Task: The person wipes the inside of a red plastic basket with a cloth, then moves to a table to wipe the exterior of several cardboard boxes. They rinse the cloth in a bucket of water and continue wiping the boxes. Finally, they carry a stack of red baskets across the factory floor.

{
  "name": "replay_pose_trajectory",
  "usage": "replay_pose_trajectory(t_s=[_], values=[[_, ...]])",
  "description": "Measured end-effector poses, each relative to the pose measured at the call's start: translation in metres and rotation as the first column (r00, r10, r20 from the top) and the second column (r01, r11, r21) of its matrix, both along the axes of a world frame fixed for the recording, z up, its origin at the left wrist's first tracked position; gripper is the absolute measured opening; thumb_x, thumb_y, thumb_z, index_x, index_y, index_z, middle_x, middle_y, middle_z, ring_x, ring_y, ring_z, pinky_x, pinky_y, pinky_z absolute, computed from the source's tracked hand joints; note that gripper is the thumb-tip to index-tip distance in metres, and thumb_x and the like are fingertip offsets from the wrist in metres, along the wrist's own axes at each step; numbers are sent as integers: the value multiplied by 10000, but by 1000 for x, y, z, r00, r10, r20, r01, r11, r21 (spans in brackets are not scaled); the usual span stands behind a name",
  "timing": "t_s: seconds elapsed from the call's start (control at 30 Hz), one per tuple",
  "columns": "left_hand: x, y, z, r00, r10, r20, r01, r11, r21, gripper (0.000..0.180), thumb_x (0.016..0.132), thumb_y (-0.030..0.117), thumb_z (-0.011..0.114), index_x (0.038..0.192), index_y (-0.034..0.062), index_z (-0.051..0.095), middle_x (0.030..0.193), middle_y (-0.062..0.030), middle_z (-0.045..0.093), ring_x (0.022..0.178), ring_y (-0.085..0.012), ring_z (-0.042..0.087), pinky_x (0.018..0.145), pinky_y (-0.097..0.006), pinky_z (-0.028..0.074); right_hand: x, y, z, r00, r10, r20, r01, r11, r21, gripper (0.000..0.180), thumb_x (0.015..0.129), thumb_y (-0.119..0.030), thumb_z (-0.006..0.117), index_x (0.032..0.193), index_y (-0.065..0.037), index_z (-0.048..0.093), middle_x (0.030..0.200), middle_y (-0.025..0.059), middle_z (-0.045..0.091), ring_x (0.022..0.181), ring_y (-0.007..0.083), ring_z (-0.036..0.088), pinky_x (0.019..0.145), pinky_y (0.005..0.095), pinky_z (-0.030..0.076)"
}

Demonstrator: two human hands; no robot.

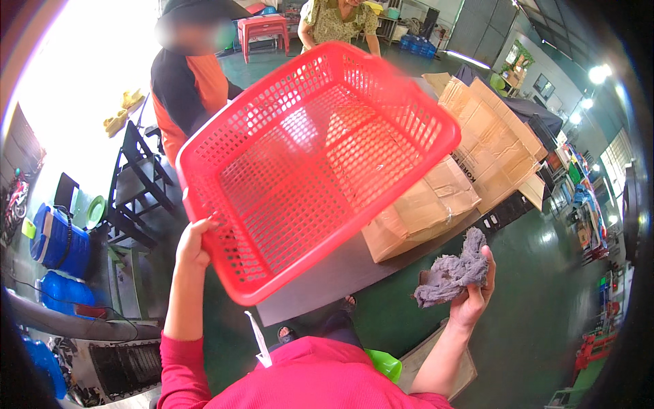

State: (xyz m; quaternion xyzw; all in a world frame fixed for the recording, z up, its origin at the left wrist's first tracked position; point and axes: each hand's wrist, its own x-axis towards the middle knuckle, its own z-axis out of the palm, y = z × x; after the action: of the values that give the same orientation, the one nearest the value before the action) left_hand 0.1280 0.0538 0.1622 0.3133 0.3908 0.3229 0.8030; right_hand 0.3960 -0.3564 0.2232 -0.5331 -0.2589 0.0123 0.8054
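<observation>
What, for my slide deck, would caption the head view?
Left fingers grip a red perforated plastic basket; right fingers hold a crumpled gray rag.

Can't see the whole left hand (193,247) around 8 o'clock past the red basket (320,178), or all of the right hand (471,298) behind that grey rag (455,274) at 4. Can't get much above the neck on the green-shirted co-worker (337,24) at 12 either, cropped off.

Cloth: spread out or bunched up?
Bunched up: the gray cloth forms a crumpled lump in the right hand, with deep creases and no flat spread.
</observation>
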Motion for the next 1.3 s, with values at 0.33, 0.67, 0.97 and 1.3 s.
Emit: replay_pose_trajectory(t_s=[0.33,0.67,0.97,1.3], values=[[291,20,38,984,84,154,-98,992,85,339,718,-50,553,1049,22,560,984,-135,635,930,-293,632,845,-456,524,169,-12,-11,995,94,-43,-96,994,-43,558,714,-59,657,1252,-2,521,1200,121,566,1084,210,542,959,345,416],[509,39,22,935,351,47,-350,936,-40,355,649,-80,571,995,-20,519,974,-143,528,846,-277,584,661,-453,501,295,-11,-37,973,177,-150,-191,978,-87,597,748,-125,691,1297,-14,485,1201,89,559,1077,197,544,952,346,436],[545,34,7,933,357,-56,-360,930,-69,680,647,-62,596,1246,48,293,1146,-127,434,1014,-273,501,708,-452,468,341,15,-40,952,276,-129,-294,944,-151,610,757,-118,697,1315,-14,473,1246,88,537,1120,187,529,974,326,414],[553,96,-42,864,418,-281,-207,803,559,350,680,-52,615,1020,27,596,966,-158,619,912,-302,627,782,-391,503,350,33,-46,902,363,-232,-405,898,-169,679,781,-311,729,1306,21,452,1254,99,530,1129,198,535,949,324,435]])
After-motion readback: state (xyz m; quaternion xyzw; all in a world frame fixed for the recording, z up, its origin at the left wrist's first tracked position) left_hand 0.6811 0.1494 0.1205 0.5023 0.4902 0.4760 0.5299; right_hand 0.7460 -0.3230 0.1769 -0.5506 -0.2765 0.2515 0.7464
